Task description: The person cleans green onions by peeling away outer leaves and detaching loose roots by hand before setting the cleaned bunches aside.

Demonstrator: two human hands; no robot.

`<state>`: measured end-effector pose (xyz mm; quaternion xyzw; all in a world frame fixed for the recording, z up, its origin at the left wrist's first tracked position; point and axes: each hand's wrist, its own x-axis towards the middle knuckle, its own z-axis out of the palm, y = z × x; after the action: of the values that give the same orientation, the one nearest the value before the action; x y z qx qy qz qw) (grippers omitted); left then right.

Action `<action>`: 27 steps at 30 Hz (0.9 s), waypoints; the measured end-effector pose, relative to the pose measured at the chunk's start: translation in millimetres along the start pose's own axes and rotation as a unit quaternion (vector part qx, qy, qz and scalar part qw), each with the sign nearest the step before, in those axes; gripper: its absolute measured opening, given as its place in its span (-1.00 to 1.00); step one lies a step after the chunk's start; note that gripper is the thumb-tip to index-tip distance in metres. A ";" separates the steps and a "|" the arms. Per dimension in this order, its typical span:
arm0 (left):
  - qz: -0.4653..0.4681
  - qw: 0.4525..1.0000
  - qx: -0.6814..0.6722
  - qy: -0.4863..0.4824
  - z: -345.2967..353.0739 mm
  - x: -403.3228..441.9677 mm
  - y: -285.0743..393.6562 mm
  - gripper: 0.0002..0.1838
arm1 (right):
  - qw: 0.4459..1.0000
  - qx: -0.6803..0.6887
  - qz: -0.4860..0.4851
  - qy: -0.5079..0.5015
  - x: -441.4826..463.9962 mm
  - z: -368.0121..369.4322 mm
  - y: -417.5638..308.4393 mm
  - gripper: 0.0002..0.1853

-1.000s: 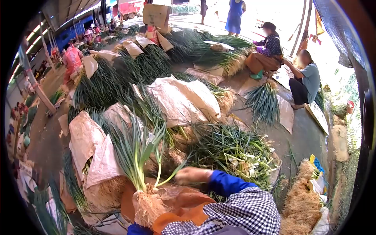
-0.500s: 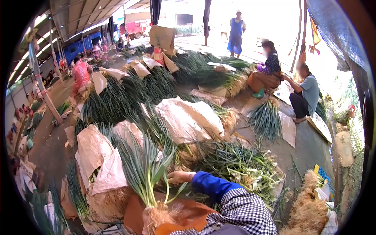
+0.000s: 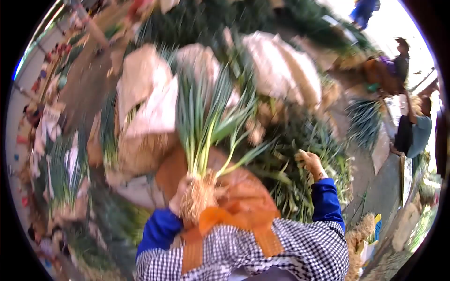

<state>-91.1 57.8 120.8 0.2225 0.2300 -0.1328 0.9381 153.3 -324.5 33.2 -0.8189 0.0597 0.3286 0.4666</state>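
My left hand [image 3: 178, 193] is closed around the base of a bunch of green onions [image 3: 202, 140], beside its pale, stringy roots [image 3: 199, 199]. The bunch stands upright, with long green leaves fanning upward and a few bending right. My right hand [image 3: 311, 164] is stretched out over a heap of loose onion leaves [image 3: 290, 182]. Its fingers look curled together, and whatever is in them is too blurred to make out. An orange-brown apron [image 3: 248, 187] lies across my lap below the bunch.
Tan sacking sheets [image 3: 145, 89] cover onion bundles in front. More bundles [image 3: 65, 168] lie at left. At right, two people sit near an onion bundle [image 3: 365, 119]; another stands behind. A root pile [image 3: 358, 239] lies near my right elbow.
My view has tilted down and turned, bringing my left hand into sight. My right hand has moved from beside the onion bunch out to the right, over the leaf heap.
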 end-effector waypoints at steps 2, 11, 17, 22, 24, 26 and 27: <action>-0.020 1.000 -0.012 0.012 -12.1 3.0 -2.7 -0.49 | 0.963 0.123 0.014 -0.238 -25.3 81.7 -11.0 -0.45; -0.067 0.991 -0.115 0.007 -16.2 -12.4 -22.4 -0.52 | 0.728 0.566 0.014 -0.387 -21.0 229.9 -123.5 -0.55; 0.009 0.988 -0.145 -0.045 -34.2 -0.1 -37.5 -0.55 | 0.800 0.505 -0.136 -0.294 -30.8 286.5 -158.1 -0.68; 0.050 0.982 -0.175 -0.052 -29.8 -9.2 -35.8 -0.51 | 0.834 0.420 -0.226 -0.277 -39.1 266.1 -181.0 -0.61; 0.065 0.985 -0.156 -0.031 -13.1 -14.5 -35.8 -0.54 | 0.832 0.373 -0.317 -0.261 -40.0 272.1 -186.8 -0.57; 0.114 0.971 -0.164 -0.128 10.1 -14.3 -31.5 -0.51 | 0.854 0.256 -0.395 -0.223 -36.1 260.3 -204.1 -0.61; 0.132 0.963 -0.167 -0.163 20.9 -16.7 -25.4 -0.51 | 0.843 0.242 -0.436 -0.204 -40.3 250.1 -222.9 -0.61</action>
<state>-106.6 28.2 136.6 0.0661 0.0611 -0.0021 0.9959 91.5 -7.7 131.5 -0.5364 -0.3222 0.2261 0.7466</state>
